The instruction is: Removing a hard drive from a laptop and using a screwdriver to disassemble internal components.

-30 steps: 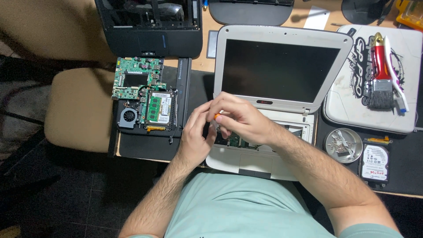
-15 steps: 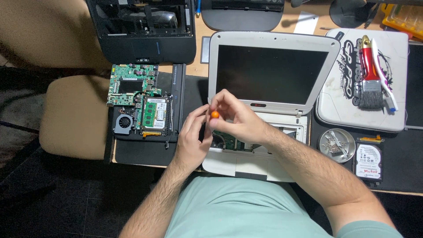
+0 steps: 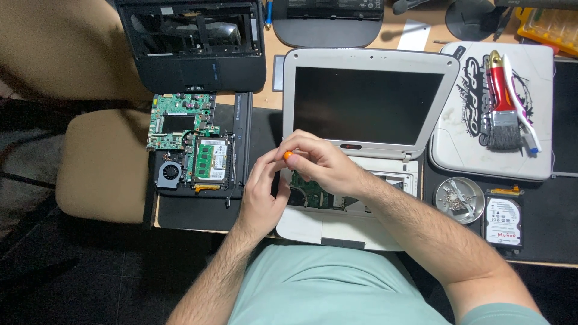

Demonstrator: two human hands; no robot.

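A small white laptop stands open before me, its keyboard removed so the green board inside shows. My right hand is closed around a small screwdriver with an orange cap, held upright over the open base. My left hand rests at the base's left edge, its fingers bent close to the screwdriver's shaft; what they pinch is hidden.
A bare green motherboard with a fan lies at left on a black mat. A black laptop shell sits behind it. At right lie a brush on a white case, a metal dish of screws and a hard drive.
Both hands stay over the laptop's open base. The right hand has turned slightly around the screwdriver, and the camera view has shifted a little.
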